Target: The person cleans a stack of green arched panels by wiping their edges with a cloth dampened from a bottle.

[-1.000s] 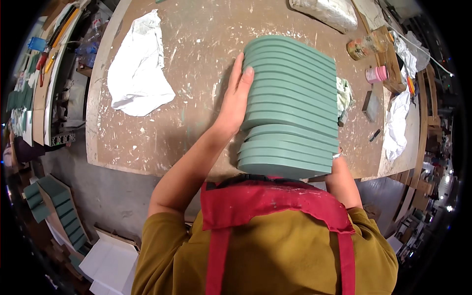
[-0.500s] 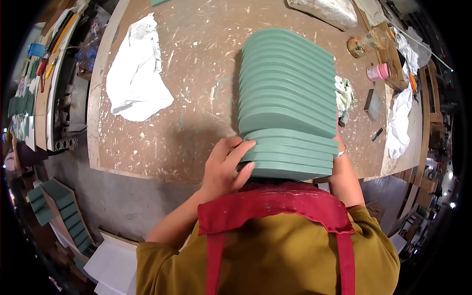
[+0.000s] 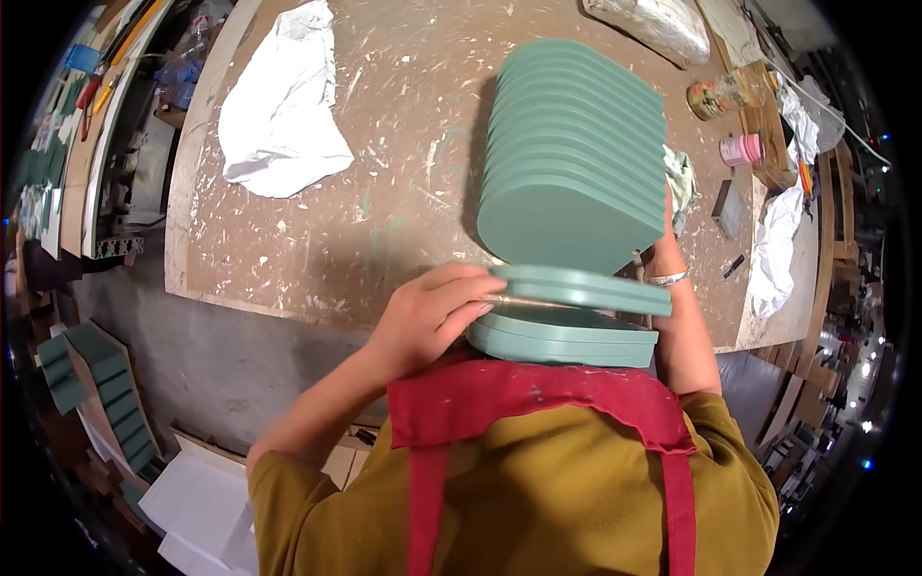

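Note:
A row of green panels (image 3: 567, 221), each with one rounded end, stands on edge on the table. Nearer to me, a small separate group of the same panels (image 3: 588, 288) is tilted apart from the row, blurred a little by motion. My left hand (image 3: 432, 307) grips the left end of this group, fingers on top and thumb underneath. Below it, close against my apron, lie further green panels (image 3: 562, 338). My right hand (image 3: 665, 252) is at the right side of the panels; its fingers are mostly hidden behind them.
A white cloth (image 3: 286, 106) lies on the left of the paint-flecked table (image 3: 403, 125). At the right are a crumpled rag (image 3: 680, 187), a grey block (image 3: 727, 209), a pink container (image 3: 740, 150) and a jar (image 3: 722, 94). A wrapped bundle (image 3: 653, 27) sits at the far edge.
Several near panels have come away from the row towards me, leaving a gap. My left hand has lifted some of them off the lower ones. The view has shifted slightly.

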The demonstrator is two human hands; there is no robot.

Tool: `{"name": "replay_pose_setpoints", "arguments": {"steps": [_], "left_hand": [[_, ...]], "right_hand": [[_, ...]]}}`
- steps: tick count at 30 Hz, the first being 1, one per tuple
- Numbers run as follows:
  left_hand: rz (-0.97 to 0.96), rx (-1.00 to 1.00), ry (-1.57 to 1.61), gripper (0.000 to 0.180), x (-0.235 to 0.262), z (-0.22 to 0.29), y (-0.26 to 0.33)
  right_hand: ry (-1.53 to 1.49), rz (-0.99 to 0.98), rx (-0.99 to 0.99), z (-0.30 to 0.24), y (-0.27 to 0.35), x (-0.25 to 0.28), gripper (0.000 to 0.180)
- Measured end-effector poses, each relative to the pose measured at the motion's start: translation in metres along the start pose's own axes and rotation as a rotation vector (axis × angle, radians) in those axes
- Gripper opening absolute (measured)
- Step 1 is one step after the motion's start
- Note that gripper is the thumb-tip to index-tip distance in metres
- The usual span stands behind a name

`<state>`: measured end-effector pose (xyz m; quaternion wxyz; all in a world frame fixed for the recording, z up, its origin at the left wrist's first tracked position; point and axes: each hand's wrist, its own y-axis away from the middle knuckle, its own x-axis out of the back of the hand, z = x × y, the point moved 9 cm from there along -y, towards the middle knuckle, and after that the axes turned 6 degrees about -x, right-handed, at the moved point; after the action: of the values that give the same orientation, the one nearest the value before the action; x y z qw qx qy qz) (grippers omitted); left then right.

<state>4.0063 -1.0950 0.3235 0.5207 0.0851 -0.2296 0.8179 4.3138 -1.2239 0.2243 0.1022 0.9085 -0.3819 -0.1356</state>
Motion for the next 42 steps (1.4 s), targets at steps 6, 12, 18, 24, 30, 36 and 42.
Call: {"name": "replay_pose_setpoints", "arguments": {"steps": [6, 12, 18, 24, 30, 36, 42], "left_hand": [[-0.239, 0.218, 0.088, 0.043, -0.008, -0.009, -0.022], [-0.216, 0.3, -0.014, 0.053, -0.015, -0.024, -0.03], [-0.133, 0.166, -0.341, 0.053, -0.014, -0.025, -0.053], [-0.11, 0.206, -0.375, 0.04, -0.022, -0.038, -0.043], [-0.008, 0.181, -0.108, 0.026, -0.014, -0.047, -0.033], [0.026, -0.037, 0.083, 0.03, 0.01, 0.016, -0.06], [-0.047, -0.267, -0.009, 0.03, 0.005, 0.06, -0.062]], "right_hand": [[-0.07, 0.001, -0.093, -0.018, 0.014, -0.036, 0.036], [-0.141, -0.084, -0.099, -0.02, 0.013, -0.046, 0.037], [-0.145, -0.063, -0.105, -0.004, 0.001, -0.027, 0.042], [-0.117, -0.036, -0.075, -0.014, 0.005, -0.032, 0.049], [-0.156, 0.15, -0.257, -0.022, 0.008, -0.028, 0.052], [0.332, 0.184, 0.041, -0.06, 0.018, -0.014, 0.045], [0.822, 0.417, 0.464, -0.111, 0.054, 0.027, 0.052]]}}
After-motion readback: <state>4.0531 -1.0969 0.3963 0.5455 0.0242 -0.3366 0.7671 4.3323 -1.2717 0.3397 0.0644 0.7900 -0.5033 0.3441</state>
